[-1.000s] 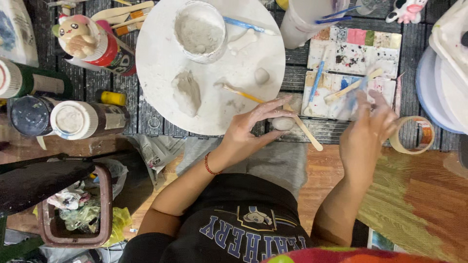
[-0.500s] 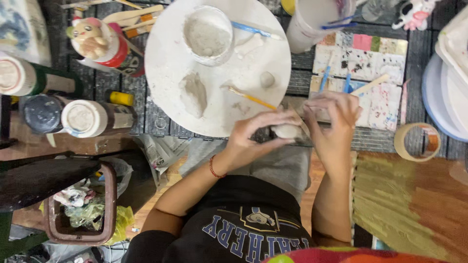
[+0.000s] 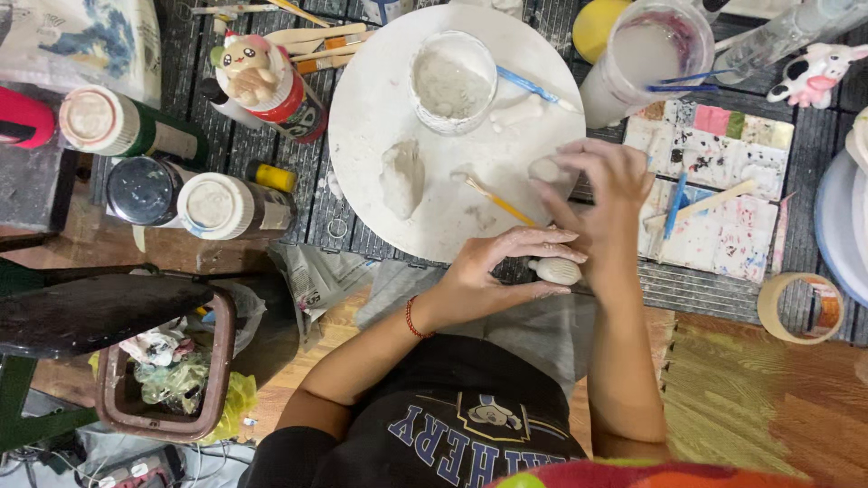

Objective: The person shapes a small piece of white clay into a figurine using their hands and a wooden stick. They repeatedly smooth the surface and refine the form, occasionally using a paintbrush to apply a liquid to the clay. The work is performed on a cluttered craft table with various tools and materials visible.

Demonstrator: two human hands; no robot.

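My left hand (image 3: 502,271), with a red bracelet at the wrist, holds a small ribbed oval clay piece (image 3: 558,270) just below the edge of a round white board (image 3: 380,108). My right hand (image 3: 606,199) reaches over that hand onto the board, and its fingertips pinch a small clay lump (image 3: 544,168) lying there. Also on the board are a larger grey clay lump (image 3: 400,176), a white cup of clay slip (image 3: 452,81) and a yellow-handled brush (image 3: 500,203).
A stained paint palette (image 3: 723,181) with sticks lies to the right. A cup of cloudy water (image 3: 646,54) stands above it, and a tape roll (image 3: 800,307) lies at the lower right. Paint bottles (image 3: 226,206) and a figurine-topped bottle (image 3: 262,77) stand to the left. A waste bin (image 3: 167,380) sits at the lower left.
My right hand moved left from the palette to the clay piece, then up onto the board to the small lump. My left hand kept holding the clay piece.
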